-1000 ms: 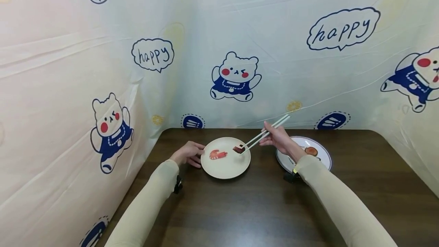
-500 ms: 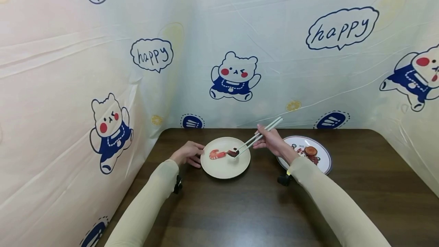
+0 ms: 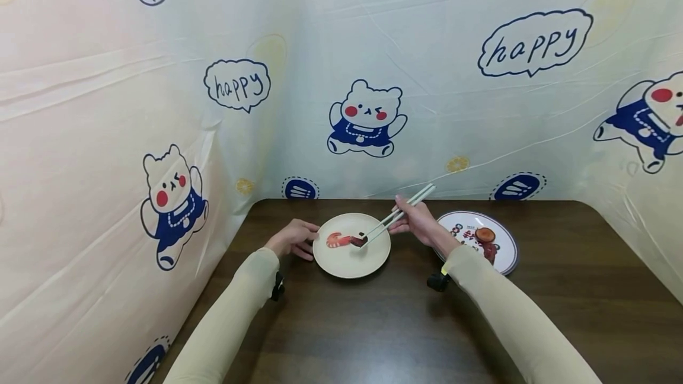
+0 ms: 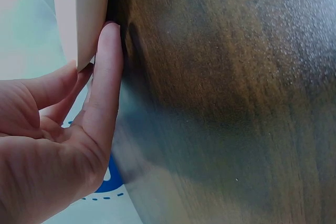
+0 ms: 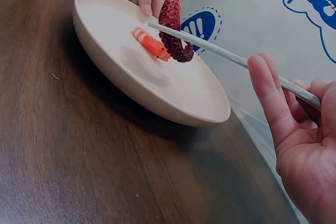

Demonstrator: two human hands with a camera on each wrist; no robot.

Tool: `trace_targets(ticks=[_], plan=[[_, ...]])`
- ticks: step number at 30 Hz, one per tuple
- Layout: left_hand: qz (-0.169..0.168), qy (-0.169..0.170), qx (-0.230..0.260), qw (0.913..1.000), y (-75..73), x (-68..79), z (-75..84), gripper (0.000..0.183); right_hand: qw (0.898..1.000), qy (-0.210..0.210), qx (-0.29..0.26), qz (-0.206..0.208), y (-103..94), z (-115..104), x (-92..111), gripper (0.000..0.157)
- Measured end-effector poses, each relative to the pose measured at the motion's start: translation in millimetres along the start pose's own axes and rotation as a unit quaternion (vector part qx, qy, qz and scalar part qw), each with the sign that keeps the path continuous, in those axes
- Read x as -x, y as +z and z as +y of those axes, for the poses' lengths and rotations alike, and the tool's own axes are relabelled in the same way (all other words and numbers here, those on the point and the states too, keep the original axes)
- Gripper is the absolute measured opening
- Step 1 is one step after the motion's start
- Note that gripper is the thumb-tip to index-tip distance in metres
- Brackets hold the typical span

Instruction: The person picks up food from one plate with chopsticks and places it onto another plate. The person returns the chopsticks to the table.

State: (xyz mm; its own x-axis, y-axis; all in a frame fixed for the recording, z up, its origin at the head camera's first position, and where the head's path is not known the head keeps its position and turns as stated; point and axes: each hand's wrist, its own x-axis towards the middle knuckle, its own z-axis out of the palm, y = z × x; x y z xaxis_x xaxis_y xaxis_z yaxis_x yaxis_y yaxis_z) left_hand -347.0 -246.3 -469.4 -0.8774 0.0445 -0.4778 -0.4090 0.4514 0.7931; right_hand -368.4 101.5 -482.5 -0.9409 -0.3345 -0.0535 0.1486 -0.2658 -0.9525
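My right hand (image 3: 418,222) holds a pair of pale chopsticks (image 3: 423,195). Their tips pinch a dark red, suckered octopus tentacle (image 5: 170,14), which hangs over the cream plate (image 3: 349,266) and casts a shadow on it. On that plate lies a pink-and-white shrimp (image 3: 335,240); in the head view the tentacle overlaps the shrimp's tail end. With thumb at the rim and fingers beneath it, my left hand (image 4: 73,114) grips the plate's left edge. Only one chopstick shows clearly in the right wrist view.
To the right stands a white plate with a blue rim (image 3: 507,242), partly behind my right forearm. It bears a round brown piece (image 3: 484,235) and a reddish-brown piece (image 3: 489,250). A printed curtain (image 3: 363,46) hangs along the table's (image 3: 341,325) back and left.
My right hand has moved left with the chopsticks, bringing the tentacle from the plate's right side towards the shrimp. Movement slowed in the last half second. My left hand keeps its place at the rim.
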Motion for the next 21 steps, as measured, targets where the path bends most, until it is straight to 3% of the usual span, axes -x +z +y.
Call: trace_targets(ticks=[21], plan=[[0.000, -0.003, 0.000, 1.0000, 0.7, 1.9, 1.2, 0.041, 1.000, 0.025, -0.006, -0.006, 24.9, 16, -5, 0.038]])
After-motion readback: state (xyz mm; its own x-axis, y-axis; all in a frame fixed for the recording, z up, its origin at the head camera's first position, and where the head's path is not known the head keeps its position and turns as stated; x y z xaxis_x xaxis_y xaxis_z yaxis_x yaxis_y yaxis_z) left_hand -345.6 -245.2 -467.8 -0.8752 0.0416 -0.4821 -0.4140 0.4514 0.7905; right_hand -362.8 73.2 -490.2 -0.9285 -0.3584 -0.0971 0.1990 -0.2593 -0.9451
